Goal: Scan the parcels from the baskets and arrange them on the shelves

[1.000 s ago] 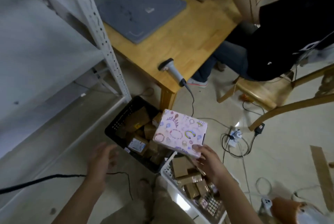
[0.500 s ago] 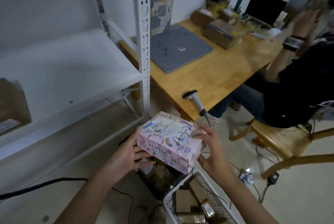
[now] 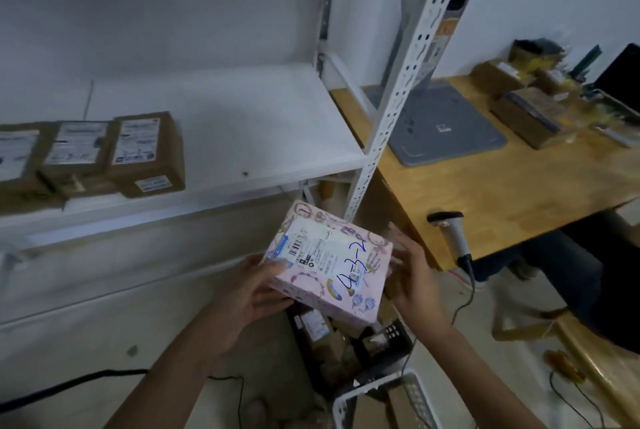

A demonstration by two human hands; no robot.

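I hold a pink patterned parcel [image 3: 329,262] with a white shipping label and blue handwriting on top, in front of the white shelf [image 3: 242,137]. My left hand [image 3: 254,290] grips its left end, thumb on the label. My right hand [image 3: 410,276] holds its right end with the fingers along the side. Three brown labelled parcels [image 3: 104,151] stand in a row on the shelf at the left. Below the parcel sit a black basket [image 3: 391,349] of brown parcels and a white basket [image 3: 412,390]. A handheld scanner [image 3: 453,238] lies at the table edge.
A perforated white shelf post [image 3: 398,96] stands between shelf and wooden table [image 3: 502,193]. The table carries a grey mat [image 3: 446,130], boxes and a laptop. A seated person in dark clothes [image 3: 595,272] is at the right. A black cable [image 3: 69,387] crosses the floor.
My left hand joined my right on the parcel, which was turned label-up and raised from basket level toward the shelf. The view has swung up and left, so the shelved parcels show.
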